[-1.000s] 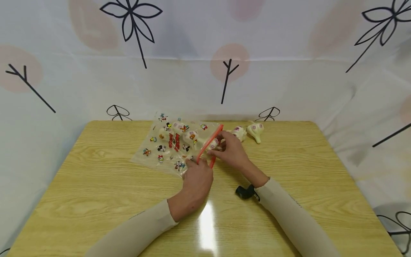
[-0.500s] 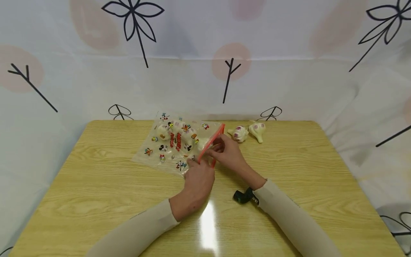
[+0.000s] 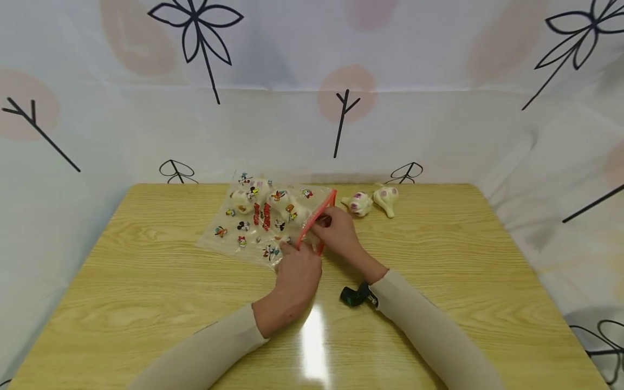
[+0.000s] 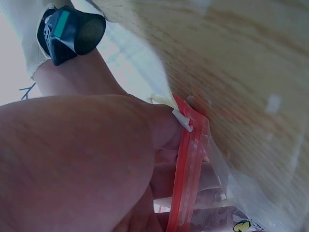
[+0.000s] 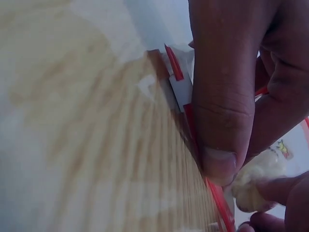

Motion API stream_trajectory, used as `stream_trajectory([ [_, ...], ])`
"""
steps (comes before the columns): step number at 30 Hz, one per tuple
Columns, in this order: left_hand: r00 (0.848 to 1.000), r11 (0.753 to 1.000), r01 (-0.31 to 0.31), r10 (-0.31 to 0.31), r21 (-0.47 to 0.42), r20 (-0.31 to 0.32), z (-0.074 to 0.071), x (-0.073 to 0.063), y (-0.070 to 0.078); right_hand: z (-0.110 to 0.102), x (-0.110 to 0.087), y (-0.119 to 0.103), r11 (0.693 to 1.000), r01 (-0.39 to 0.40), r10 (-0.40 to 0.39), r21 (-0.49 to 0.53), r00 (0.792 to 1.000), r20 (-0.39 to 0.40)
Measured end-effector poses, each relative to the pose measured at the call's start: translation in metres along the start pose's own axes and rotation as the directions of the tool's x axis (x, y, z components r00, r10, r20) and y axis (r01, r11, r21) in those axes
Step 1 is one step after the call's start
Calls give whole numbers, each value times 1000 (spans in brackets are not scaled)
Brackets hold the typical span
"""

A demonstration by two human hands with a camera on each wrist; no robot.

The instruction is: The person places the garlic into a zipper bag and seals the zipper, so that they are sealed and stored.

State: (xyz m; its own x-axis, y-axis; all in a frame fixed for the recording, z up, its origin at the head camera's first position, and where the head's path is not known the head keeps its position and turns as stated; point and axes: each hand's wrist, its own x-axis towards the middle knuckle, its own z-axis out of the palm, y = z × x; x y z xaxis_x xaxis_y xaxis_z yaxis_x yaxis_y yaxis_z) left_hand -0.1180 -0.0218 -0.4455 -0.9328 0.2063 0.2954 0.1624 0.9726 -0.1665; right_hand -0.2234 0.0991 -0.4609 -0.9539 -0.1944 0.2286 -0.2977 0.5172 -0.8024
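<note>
A clear zip bag (image 3: 229, 233) printed with cartoon figures lies on the table, several garlic bulbs inside it. Its red zip edge (image 3: 317, 216) faces right, with the mouth parted. My left hand (image 3: 299, 271) pinches the mouth's near end; its thumb lies beside the red strip (image 4: 186, 169) in the left wrist view. My right hand (image 3: 338, 230) reaches into the mouth with curled fingers. In the right wrist view a garlic bulb (image 5: 258, 181) shows between its thumb and fingertips, just inside the bag. The bag partly hides those fingertips.
Two loose garlic bulbs, one (image 3: 359, 203) nearer the bag and another (image 3: 387, 199) farther right, lie at the table's back edge. A dark wrist device (image 3: 355, 295) sits under the right cuff. Patterned white cloth (image 3: 273, 130) hangs behind the wooden table (image 3: 161, 303).
My right hand has moved left into the bag's mouth, and the garlic bulb it held at the opening is now inside. The left hand keeps its hold on the edge.
</note>
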Motion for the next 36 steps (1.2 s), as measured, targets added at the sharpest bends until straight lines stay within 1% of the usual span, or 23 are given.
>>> stream_trajectory([
  [2, 1000, 1000, 17, -18, -20, -14, 0, 0, 0, 1, 2, 0, 1000, -1, 1, -11, 1000, -9],
  [4, 1000, 999, 25, -25, -29, -12, 1, 0, 0, 2, 3, 0, 1000, -2, 2, -16, 1000, -14],
  [11, 999, 1000, -26, 26, -1, 26, -2, 2, -1, 0, 4, 1, 999, -5, 4, -32, 1000, -29],
  [15, 999, 1000, -20, 20, -2, 46, -3, 2, -2, -2, 0, 2, 1000, -11, 11, -12, 1000, -26],
  [19, 999, 1000, -17, 17, -9, 47, -3, 2, -3, -6, -5, 2, 1000, -21, 22, 15, 999, -25],
  [23, 998, 999, -30, 30, -11, 55, -4, 2, -3, -11, -9, 2, 1000, -16, 17, 15, 999, -32],
  [27, 998, 1000, -16, 17, -11, 67, -4, 2, -2, -15, -12, 0, 1000, -13, 13, 17, 999, -45],
  [31, 999, 1000, -11, 11, -4, 49, -4, 2, -2, -19, -14, -3, 999, -20, 23, 30, 996, -84],
  [36, 1000, 1000, -11, 11, -2, -4, -3, 1, -2, -25, -14, -7, 999, -9, 13, 37, 992, -122],
])
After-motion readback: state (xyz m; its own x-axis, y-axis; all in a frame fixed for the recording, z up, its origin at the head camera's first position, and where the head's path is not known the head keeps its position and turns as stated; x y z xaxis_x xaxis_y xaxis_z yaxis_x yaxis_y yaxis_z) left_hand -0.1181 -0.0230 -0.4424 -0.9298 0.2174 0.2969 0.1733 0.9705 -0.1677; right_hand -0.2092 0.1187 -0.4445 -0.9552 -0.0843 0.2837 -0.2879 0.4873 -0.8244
